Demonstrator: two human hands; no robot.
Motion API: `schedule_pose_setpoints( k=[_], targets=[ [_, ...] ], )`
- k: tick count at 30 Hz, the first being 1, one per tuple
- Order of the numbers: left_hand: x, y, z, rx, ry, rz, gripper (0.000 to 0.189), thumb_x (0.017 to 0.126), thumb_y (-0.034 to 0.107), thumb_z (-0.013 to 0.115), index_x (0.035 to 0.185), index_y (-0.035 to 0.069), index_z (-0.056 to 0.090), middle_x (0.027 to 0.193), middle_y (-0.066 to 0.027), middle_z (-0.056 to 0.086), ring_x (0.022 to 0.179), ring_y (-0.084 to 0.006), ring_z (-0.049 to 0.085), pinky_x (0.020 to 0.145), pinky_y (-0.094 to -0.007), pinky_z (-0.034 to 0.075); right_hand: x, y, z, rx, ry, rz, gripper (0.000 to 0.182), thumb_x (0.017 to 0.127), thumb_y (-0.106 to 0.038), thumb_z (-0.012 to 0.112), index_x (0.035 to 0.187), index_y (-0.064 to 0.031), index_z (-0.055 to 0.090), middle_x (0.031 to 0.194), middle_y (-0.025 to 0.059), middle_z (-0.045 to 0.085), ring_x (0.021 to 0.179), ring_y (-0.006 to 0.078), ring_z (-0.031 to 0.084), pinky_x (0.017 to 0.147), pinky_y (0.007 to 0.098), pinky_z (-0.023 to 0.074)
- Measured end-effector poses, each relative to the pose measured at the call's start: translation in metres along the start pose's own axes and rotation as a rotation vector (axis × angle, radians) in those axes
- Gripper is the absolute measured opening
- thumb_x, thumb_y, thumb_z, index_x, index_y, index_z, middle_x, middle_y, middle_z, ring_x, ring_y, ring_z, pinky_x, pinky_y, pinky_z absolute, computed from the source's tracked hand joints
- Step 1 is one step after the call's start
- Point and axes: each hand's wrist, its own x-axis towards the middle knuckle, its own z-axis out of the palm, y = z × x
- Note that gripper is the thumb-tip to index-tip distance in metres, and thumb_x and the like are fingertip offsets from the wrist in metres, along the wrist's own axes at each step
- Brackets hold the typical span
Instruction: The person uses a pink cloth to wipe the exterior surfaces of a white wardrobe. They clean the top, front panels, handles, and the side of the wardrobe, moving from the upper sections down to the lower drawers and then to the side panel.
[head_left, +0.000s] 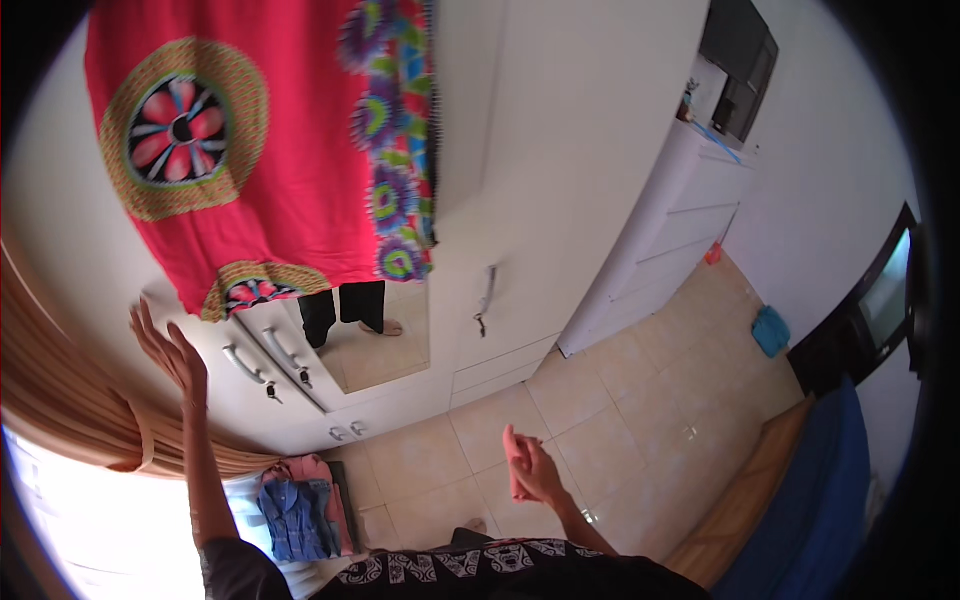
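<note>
A bright pinkish-red cloth (315, 165) with large flower roundels and a patterned border hangs down the front of a white wardrobe (555, 135). It covers the upper part of the wardrobe's mirror (390, 345); its top edge is out of view. My left hand (171, 352) is raised beside the cloth's lower left corner, fingers spread and nothing held. Low on the right, my right hand (538, 474) grips a small folded salmon-pink cloth (515, 450), well apart from the hanging one. The mirror reflects legs in black trousers.
Keys hang at the wardrobe handles (255, 367). Folded clothes (296, 517) lie at the lower left near a brown curtain (67, 360). A white chest of drawers (667, 232) stands beyond the wardrobe. At right are a blue-covered bed (810, 495) and a teal bundle (770, 331) on the tiled floor.
</note>
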Motion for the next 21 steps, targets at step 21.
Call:
schedule_pose_setpoints(
  k=[21],
  targets=[
    [-0.121, 0.344, 0.158, -0.52, -0.467, 0.3, 0.048, 0.08, 0.017, 0.062, 0.127, 0.019, 0.056, 0.146, -0.0224, 0.023, 0.136, -0.0459, 0.019, 0.109, -0.0604, 0.014, 0.161, -0.089, -0.143, 0.065, 0.387, -0.407, 0.044, 0.089, -0.011, 0.049, 0.133, -0.0034, 0.044, 0.125, 0.0221, 0.045, 0.114, 0.0354, 0.045, 0.098, 0.0415, 0.0348]
  ],
)
